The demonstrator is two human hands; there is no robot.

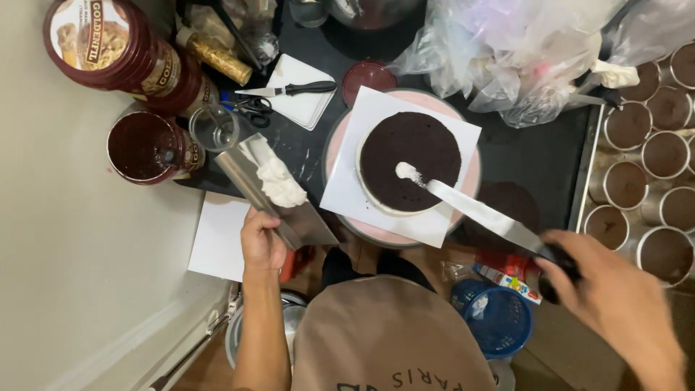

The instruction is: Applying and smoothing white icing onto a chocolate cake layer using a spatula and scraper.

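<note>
Right hand (615,293) closed around the dark handle of a long palette knife (478,210), blade reaching up-left over the cake, tip loaded with a small dab of white cream (405,171) touching the cake top near its centre. Left hand (262,242) gripping the lower end of a flat metal scraper (271,199), fingers wrapped round it; the scraper tilts up-left and carries a thick pile of white cream (279,177) on its face.

The dark chocolate cake layer (410,161) is round, sits on a white paper square (402,163), which lies on a pink turntable (340,156) in the middle of the black desk (536,145). A white rim shows at the cake's lower edge, probably a cream layer beneath, hard to tell.

Left of the scraper: an empty glass (214,128), an open dark-red jar (148,147), a bigger lidded jar (108,40) lying on its side. Above: scissors (250,107), a black-handled knife (289,90) on a white napkin (300,94), a small red lid (368,76). Crumpled plastic bags (507,51) top right. Far right, a metal tray (586,174) of small round tins (662,152) with dark filling. Another white sheet (217,239) beside the left wrist. Blue basket (499,318) low, beside the right forearm.
</note>
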